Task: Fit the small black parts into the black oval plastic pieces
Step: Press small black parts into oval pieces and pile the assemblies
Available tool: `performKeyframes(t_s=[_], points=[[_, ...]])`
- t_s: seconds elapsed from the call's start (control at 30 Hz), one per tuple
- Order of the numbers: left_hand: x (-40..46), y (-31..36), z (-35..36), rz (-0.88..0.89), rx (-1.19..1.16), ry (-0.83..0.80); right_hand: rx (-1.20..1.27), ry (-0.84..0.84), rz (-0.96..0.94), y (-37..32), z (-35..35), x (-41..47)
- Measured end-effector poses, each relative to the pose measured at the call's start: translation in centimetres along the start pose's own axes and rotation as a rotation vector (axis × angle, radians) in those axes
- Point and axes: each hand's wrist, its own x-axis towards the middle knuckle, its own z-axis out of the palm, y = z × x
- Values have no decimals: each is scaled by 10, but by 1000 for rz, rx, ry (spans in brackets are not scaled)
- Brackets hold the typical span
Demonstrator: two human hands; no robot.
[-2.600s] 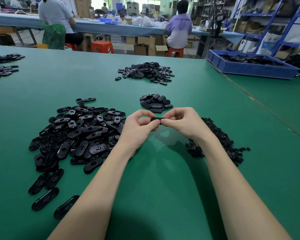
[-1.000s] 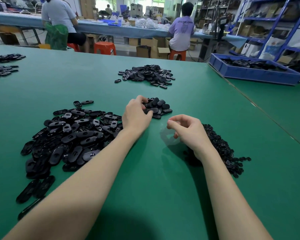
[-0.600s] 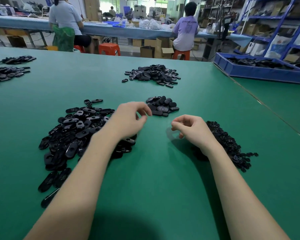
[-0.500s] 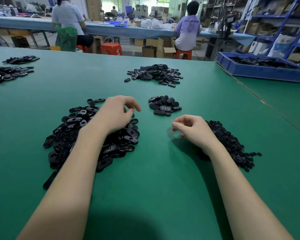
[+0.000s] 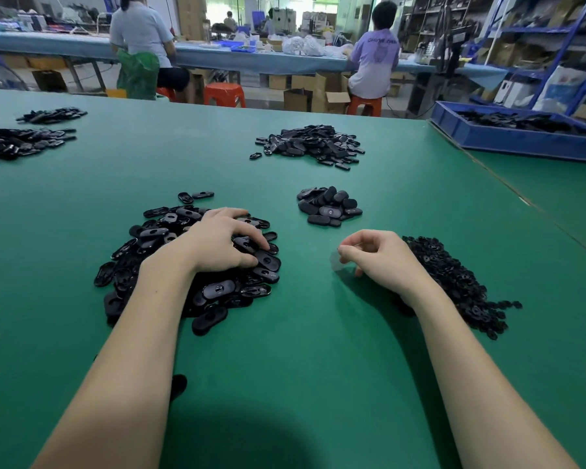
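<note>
Both my forearms reach forward, bare to the elbow. My left hand (image 5: 217, 242) lies palm down, fingers (image 5: 251, 231) spread and bent at the tips, pressing downward. My right hand (image 5: 383, 258) hovers to the side, wrist slightly raised, its fingers loosely curled inward with thumb and forefinger tips close together.

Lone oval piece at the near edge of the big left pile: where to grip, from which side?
Take the oval piece across its narrow width, pinching the two long edges near the middle, coming from above on the near right side. It lies flat, its near end sticking out onto bare green table, so those edges look reachable. The left hand is busy further back in the pile.
</note>
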Motion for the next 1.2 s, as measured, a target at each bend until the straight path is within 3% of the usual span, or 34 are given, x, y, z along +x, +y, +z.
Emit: performKeyframes(t_s=[0.37,0.6,0.83,1.03,1.2], points=[[-1,-1,4,44,-129,88,0,5,2,1,-1,0],[1,3,-2,64,-87,210,11,4,7,0,-6,0],[12,50,24,151,-229,367,-245,204,0,8,-40,6],[16,86,55,143,-541,388,-491,220,75,18,-64,2],[15,98,65,-80,-1060,225,-541,89,125,16,-74,1]])
